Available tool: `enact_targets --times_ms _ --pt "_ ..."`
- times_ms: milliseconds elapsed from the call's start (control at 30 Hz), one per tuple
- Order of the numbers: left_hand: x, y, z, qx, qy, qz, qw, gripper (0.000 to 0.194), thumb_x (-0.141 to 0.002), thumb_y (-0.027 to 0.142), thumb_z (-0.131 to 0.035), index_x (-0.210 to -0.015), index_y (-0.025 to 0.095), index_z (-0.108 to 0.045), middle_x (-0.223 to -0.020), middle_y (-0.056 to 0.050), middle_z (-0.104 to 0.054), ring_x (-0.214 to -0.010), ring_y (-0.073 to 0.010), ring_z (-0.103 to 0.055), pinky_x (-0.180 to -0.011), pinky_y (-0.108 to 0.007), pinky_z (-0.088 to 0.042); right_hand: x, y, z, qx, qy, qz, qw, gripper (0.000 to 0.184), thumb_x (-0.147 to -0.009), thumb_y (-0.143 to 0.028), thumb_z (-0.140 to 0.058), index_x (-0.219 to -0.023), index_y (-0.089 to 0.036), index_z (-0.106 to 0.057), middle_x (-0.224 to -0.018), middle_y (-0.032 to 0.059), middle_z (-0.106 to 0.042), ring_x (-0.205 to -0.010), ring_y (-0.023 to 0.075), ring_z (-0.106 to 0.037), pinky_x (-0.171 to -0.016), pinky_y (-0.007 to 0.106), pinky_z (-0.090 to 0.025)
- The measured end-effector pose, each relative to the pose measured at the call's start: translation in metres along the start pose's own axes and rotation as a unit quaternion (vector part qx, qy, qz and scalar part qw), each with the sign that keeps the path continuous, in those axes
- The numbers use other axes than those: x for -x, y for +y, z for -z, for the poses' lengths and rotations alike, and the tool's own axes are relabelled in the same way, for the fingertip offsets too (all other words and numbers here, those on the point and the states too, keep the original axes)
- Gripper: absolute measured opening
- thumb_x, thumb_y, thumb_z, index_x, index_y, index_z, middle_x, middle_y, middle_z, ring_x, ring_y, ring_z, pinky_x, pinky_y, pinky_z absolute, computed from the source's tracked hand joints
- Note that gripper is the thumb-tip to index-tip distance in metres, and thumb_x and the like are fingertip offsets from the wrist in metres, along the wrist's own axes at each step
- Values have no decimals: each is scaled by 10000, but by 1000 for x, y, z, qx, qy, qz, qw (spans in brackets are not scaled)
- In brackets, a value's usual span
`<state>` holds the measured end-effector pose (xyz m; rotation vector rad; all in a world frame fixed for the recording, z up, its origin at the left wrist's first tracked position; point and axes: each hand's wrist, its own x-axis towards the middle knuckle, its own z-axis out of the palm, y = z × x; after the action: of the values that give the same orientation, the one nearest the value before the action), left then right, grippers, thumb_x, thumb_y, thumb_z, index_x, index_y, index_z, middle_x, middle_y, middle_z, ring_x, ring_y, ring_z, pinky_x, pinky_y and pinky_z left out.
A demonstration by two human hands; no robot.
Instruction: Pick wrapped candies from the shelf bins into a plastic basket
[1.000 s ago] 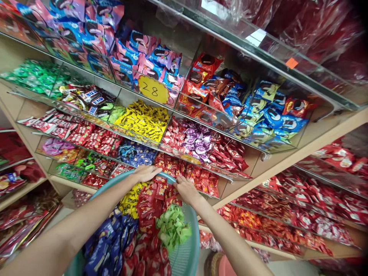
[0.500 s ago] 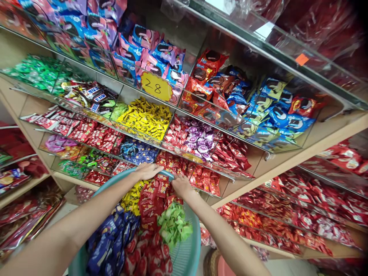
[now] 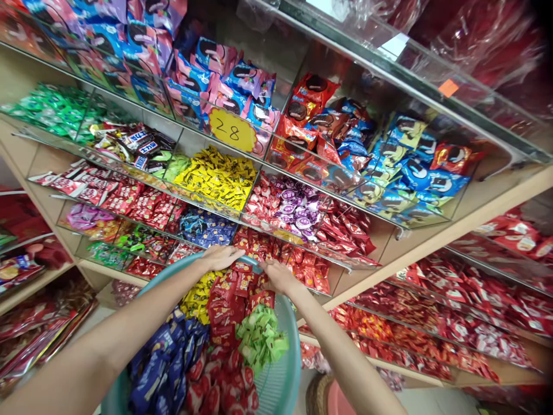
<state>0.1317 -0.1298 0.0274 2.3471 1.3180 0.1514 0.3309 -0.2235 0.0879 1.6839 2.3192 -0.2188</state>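
Note:
A teal plastic basket (image 3: 276, 386) sits below me, heaped with blue, red, yellow and green wrapped sweets. My left hand (image 3: 221, 256) lies over the basket's far rim, fingers curled round it. My right hand (image 3: 279, 276) is at the rim beside it, fingers closed among small red packets (image 3: 235, 294) at the top of the heap. What those fingers hold is hidden. Both hands are just under the lowest shelf bin of red sweets (image 3: 302, 268).
Clear shelf bins rise in front: yellow sweets (image 3: 218, 176), purple-and-red sweets (image 3: 289, 207), blue and red biscuit packs (image 3: 389, 155), green packets (image 3: 52, 109). A yellow tag marked 28 (image 3: 232, 130) hangs on a bin. More red packets (image 3: 453, 300) fill shelves at right.
My right hand has shifted slightly up and toward the shelf at the basket's rim. The left hand stays on the rim. The view has tilted a little.

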Motion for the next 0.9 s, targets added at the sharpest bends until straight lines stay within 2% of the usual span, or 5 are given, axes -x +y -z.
enact_targets --times_ms 533,733,900 --pt "-2 -2 -2 -2 4 2 1000 789 -744 763 -45 -1133 328 -577 -1042 -71 -632 -1002 -316 -557 -869 -442 -382 -19 -3 -27 -47 6 21 999 514 -696 -248 -660 -1178 -191 -491 -1195 119 -538 -1102 272 -491 -883 371 -382" --pt "0 2 2 -2 -2 11 1000 791 -740 766 -43 -1103 330 -595 -1046 -68 -630 -995 -321 -558 -859 -453 -384 -22 10 -29 -95 -3 46 994 704 -664 -311 -697 -1289 -191 -396 -1257 123 -498 -1139 269 -467 -918 351 -375" --pt "2 3 4 3 -3 1 1000 783 -746 759 -54 -1064 312 -612 -1023 -69 -636 -978 -319 -564 -851 -440 -388 -25 17 -27 -127 14 50 991 810 -622 -324 -733 -1317 -154 -353 -1253 151 -462 -1140 260 -457 -919 326 -377"
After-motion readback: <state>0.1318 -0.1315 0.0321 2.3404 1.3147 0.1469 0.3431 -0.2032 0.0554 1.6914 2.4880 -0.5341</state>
